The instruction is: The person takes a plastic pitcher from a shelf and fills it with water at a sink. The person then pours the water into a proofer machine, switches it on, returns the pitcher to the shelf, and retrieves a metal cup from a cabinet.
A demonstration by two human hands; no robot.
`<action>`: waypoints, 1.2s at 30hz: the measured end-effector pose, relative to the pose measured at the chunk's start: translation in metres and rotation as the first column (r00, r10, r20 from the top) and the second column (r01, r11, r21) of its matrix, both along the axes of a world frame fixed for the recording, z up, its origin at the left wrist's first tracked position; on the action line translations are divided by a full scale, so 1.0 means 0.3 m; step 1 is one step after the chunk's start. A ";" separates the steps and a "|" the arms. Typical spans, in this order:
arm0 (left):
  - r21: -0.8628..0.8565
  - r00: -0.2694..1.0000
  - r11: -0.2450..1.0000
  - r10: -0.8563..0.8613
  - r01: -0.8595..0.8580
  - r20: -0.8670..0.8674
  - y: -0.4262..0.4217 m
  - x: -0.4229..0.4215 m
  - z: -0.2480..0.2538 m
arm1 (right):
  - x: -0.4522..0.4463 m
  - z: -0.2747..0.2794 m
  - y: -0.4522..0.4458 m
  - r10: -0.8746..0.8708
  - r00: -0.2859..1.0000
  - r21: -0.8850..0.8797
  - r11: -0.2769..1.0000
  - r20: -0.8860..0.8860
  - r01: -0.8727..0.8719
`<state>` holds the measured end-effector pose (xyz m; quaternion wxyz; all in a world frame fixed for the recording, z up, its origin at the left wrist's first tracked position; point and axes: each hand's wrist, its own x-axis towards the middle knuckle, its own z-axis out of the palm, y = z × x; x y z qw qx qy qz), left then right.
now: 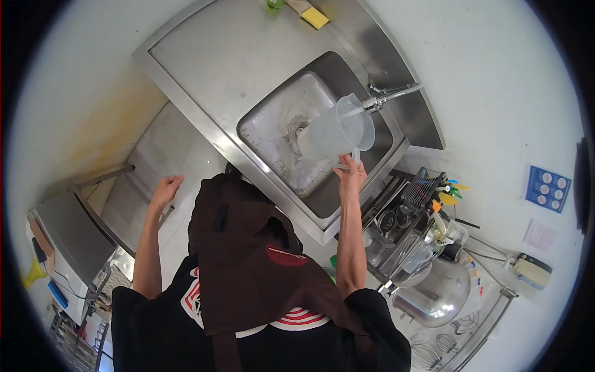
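Observation:
My right hand (351,178) is wrapped round the handle of a translucent plastic measuring jug (325,133). The jug is tilted over the sink (263,121), its mouth beneath the faucet (373,103). A pale stream appears to run from the spout into it. Off to the other side, my left hand (166,189) hangs in the air beside the brown apron (242,248). Its fingers are curled together and I see nothing in them.
A yellow sponge (315,18) lies at the back of the steel counter (217,59). To the right, a dish rack (424,186) holds utensils, near a large steel bowl (437,294) and several whisks (426,354). A grey-topped appliance (71,229) stands at left.

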<state>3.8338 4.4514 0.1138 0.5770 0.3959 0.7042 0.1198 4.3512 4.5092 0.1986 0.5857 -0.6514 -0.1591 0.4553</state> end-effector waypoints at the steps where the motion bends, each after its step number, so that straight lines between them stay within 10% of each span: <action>1: 0.000 1.000 1.000 -0.006 0.006 -0.002 0.061 0.035 0.056 | -0.001 0.002 0.001 0.003 1.000 0.006 1.000 -0.002 -0.003; 9: 0.535 0.850 0.792 -0.473 0.295 0.232 0.679 0.537 0.442 | 0.004 0.009 0.001 0.003 0.999 -0.036 0.999 0.033 -0.002; 18: 0.829 0.717 0.279 -0.669 0.485 -0.194 1.237 1.386 0.355 | -0.002 0.016 -0.013 -0.031 0.996 -0.144 0.989 0.080 0.042; 24: 0.740 0.713 0.340 -0.651 0.580 -0.260 1.431 1.856 -0.035 | 0.003 -0.017 -0.032 -0.071 0.995 -0.174 0.981 0.076 0.083; 27: 0.286 0.807 0.853 -0.511 0.436 0.296 1.440 1.940 -0.037 | 0.004 -0.028 -0.043 -0.085 0.991 -0.183 0.978 0.102 0.102; 36: 0.095 0.848 0.951 -0.306 0.294 0.433 1.493 2.016 -0.129 | -0.012 0.045 -0.046 -0.018 0.990 -0.224 0.973 0.140 0.050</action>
